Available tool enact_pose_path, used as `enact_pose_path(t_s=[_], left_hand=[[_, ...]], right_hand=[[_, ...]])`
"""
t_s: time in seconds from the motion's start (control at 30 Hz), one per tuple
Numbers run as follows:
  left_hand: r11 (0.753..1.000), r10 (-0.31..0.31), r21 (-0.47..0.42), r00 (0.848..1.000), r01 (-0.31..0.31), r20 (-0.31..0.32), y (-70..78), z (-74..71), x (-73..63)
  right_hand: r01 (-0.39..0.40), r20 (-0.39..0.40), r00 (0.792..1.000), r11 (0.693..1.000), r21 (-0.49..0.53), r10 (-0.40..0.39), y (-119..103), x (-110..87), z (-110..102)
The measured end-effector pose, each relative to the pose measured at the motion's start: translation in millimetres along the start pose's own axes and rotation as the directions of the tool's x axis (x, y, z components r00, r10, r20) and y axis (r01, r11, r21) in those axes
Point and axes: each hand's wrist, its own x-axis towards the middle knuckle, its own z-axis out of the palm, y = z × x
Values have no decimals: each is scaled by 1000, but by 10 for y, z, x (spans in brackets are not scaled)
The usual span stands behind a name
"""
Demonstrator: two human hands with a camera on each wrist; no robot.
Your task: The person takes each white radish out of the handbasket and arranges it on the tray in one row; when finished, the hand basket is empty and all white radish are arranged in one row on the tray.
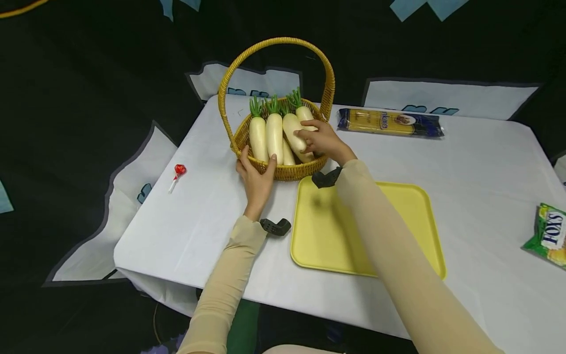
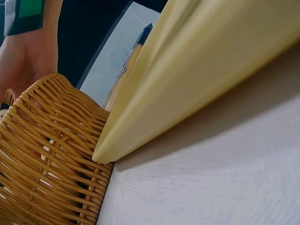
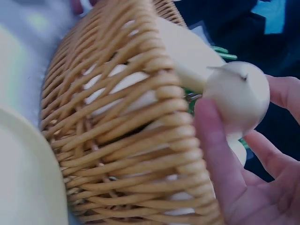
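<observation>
A wicker basket (image 1: 292, 172) with a tall arched handle holds several white radishes (image 1: 274, 132) with green tops, standing upright and leaning on each other. My left hand (image 1: 257, 186) grips the basket's front-left rim, thumb over the edge close to a radish; the left wrist view shows the woven side (image 2: 51, 140) but not that hand. On the right side, my right hand (image 1: 325, 140) holds one white radish (image 1: 293, 129) near its lower end, its leafy top still over the far rim. From the right wrist, thumb and fingers lie around the radish's rounded tip (image 3: 239, 96).
A yellow tray (image 1: 411, 206) lies in front of the basket, under my right forearm. Behind it is a pasta packet (image 1: 384, 122). A red lollipop (image 1: 179, 170) lies to the left, a green snack bag (image 1: 550, 233) at the far right. The table has a white cloth (image 1: 177, 246).
</observation>
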Motion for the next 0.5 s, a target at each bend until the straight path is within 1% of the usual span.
enact_pose_path(t_s=[0.07, 0.13, 0.2, 0.27, 0.4, 0.5], left_hand=[[1000, 0, 3, 1000, -1, 6, 3, 11, -1], [1000, 3, 9, 1000, -3, 5, 6, 16, 0], [1000, 4, 10, 1000, -4, 4, 4, 15, 0], [1000, 4, 9, 1000, -4, 4, 2, 12, -1], [1000, 1, 4, 1000, -2, 5, -1, 10, -7], [1000, -1, 3, 1000, 1, 5, 0, 7, -8]], right_hand=[[-12, 17, 1000, 996, 85, 10, 2, -6, -49], [-27, 40, 999, 986, 163, 21, 1, -21, -99], [-29, 67, 998, 973, 227, 14, 7, -29, -141], [-29, 87, 996, 962, 270, 5, 18, -40, -180], [-26, 114, 993, 931, 364, -17, 31, -63, -223], [-22, 125, 992, 912, 409, -32, 40, -94, -245]])
